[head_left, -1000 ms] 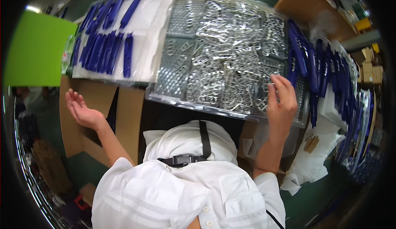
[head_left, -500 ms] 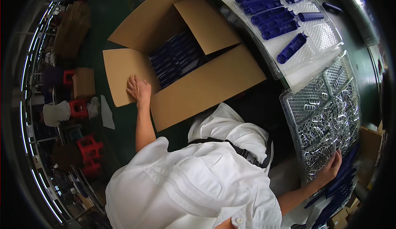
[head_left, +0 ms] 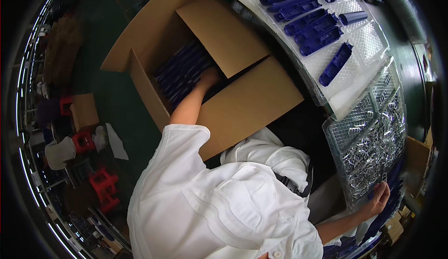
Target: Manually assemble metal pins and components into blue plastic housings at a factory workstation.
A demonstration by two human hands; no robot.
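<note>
My left hand (head_left: pixel 209 76) reaches inside the open cardboard box (head_left: pixel 252 105), over the rows of dark blue plastic parts (head_left: pixel 179 74). Shadow hides its fingers, so whether they grip a part cannot be told. At the lower right, my right hand (head_left: pixel 380 199) pinches what looks like a small metal clip (head_left: pixel 384 178) at its fingertips. It is beside the near corner of a clear plastic tray (head_left: pixel 337 140) heaped with shiny wire-like metal clips (head_left: pixel 368 158).
Blue half-shell parts (head_left: pixel 317 28) lie on a white textured sheet (head_left: pixel 366 42) at the upper right. More blue parts (head_left: pixel 394 189) lie beyond my right hand. Box flaps (head_left: pixel 224 35) stand out around the opening. Red stools (head_left: pixel 103 184) and a smaller carton (head_left: pixel 85 110) are at the left.
My left hand has left the box's left flap and moved right, into the box among the blue parts. That flap now stands more upright. My right hand has shifted slightly nearer me.
</note>
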